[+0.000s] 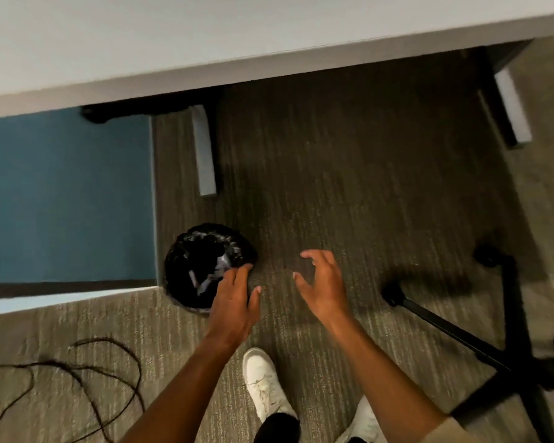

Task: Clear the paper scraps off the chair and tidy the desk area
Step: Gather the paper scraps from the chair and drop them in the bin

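Nearest: my white shoe (263,383) on the carpet (349,187), a loose black cable (87,382) coiled off to my left.

Left hand (234,300): fingers spread, palm down, fingertips over the near rim of the bin (202,266). That grip is wide open with nothing in it. It reads as hanging over the bin mouth so anything released falls in rather than onto the carpet.

Right hand (322,282): beside the bin over bare carpet, fingers curled into a loose claw, also open. Nothing pinched, nothing touched.

Paper scraps (216,271): pale bits lie inside the black bin liner, just past my left fingertips. My read is this load is already dumped. Whether any remain on the chair I cannot tell; the seat is out of frame.

Right side: black chair base (467,337) with its castor legs, well apart from both hands.

Further: grey bench legs (205,151) on the carpet, a blue panel (64,193) to the left behind the bin.

Farthest: white bench (205,36) edge across the top. The part showing is bare.

Next, by my judgement: both hands are free, so go back to the chair for any leftovers.
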### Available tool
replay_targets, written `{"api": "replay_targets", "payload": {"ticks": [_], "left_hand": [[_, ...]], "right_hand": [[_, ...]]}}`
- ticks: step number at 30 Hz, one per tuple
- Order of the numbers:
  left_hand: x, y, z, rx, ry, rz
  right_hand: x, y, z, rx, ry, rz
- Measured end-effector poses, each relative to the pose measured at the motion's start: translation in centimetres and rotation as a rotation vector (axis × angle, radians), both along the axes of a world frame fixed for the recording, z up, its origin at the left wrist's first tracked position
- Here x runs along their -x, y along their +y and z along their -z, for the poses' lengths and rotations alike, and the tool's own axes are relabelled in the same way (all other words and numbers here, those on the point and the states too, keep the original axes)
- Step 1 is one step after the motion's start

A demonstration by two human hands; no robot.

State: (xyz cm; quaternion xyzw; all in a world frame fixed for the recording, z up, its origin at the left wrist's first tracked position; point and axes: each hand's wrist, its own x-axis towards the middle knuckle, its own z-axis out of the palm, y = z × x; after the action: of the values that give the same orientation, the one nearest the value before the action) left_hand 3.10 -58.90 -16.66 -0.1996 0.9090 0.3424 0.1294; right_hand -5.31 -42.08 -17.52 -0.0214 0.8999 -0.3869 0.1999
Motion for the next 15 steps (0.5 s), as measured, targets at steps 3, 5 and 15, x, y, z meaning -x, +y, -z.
{"api": "replay_targets", "payload": {"ticks": [3, 5, 15], "left_hand": [[2.0, 5.2, -1.0, 0.004, 0.028, 0.096], [3.9, 10.2, -2.3, -0.003, 0.091, 0.206], [10.1, 32.8, -10.1, 0.006, 0.291, 0.790]], "right_hand": [[0.5, 6.9, -2.7, -0.015, 0.092, 0.093], [0.7, 12.9, -5.1, -0.023, 0.168, 0.212], [-1.9, 39.0, -13.8, -0.316, 0.506, 0.634]]}}
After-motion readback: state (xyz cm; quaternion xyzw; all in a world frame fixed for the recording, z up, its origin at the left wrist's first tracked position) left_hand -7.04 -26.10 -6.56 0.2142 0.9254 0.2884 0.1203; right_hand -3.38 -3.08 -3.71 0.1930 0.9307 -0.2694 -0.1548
